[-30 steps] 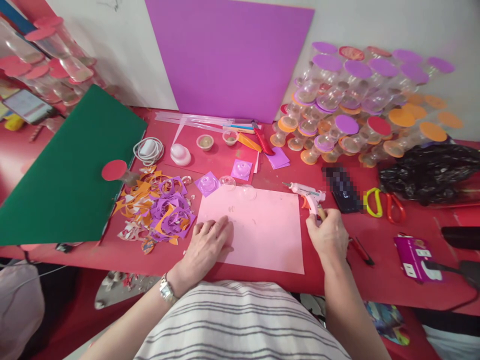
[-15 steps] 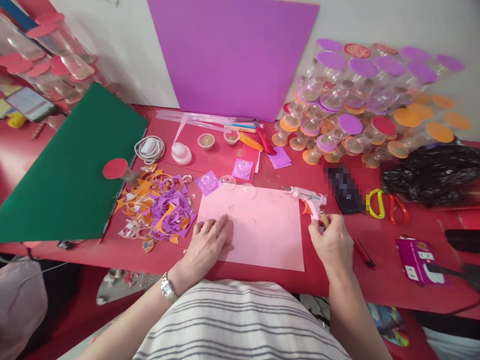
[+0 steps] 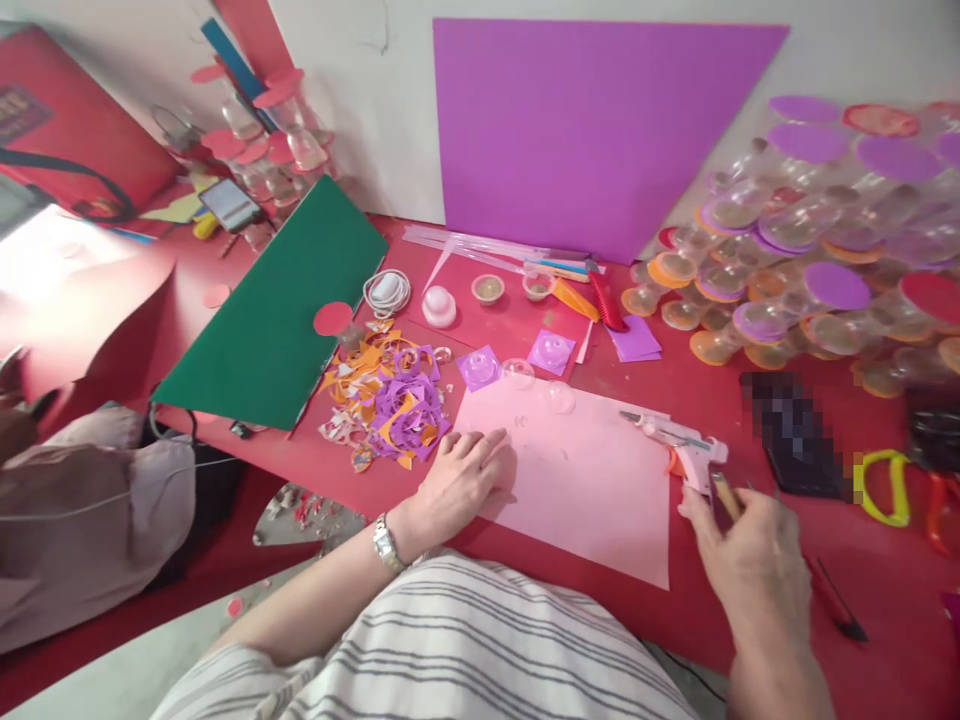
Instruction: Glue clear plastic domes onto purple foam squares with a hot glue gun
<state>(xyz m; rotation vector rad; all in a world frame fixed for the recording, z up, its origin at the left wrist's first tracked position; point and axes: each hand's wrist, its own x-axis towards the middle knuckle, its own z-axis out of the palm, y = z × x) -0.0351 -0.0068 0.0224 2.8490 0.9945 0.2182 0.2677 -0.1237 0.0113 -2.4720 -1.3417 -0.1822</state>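
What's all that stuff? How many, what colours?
Table: 1, red, underneath
Tall board: 1, purple, back
Slanted board: 1, green, left
Sheet: 1, pink, middle
Scraps: many, mostly purple and orange, left
Squares: 2, purple, past sheet
Rounds: 4, clear, two on squares, two by sheet's far edge
Cards: stack, purple, back
Cups: 2, pale, back
Strips: several, clear, back
Cable: 1, white, behind scraps
Tools: 2, orange and red, back
Bottles: many, clear, both sides
Phones: 2, dark and grey, right and left
Scissor handles: 2, yellow and red, right
Bag: 1, black, right edge
Glue gun: 1, pink, right
Shirt: 1, striped, bottom
Watch: 1, silver, left wrist
Left grip: 1, bare, on sheet
Right grip: 1, bare, on glue gun
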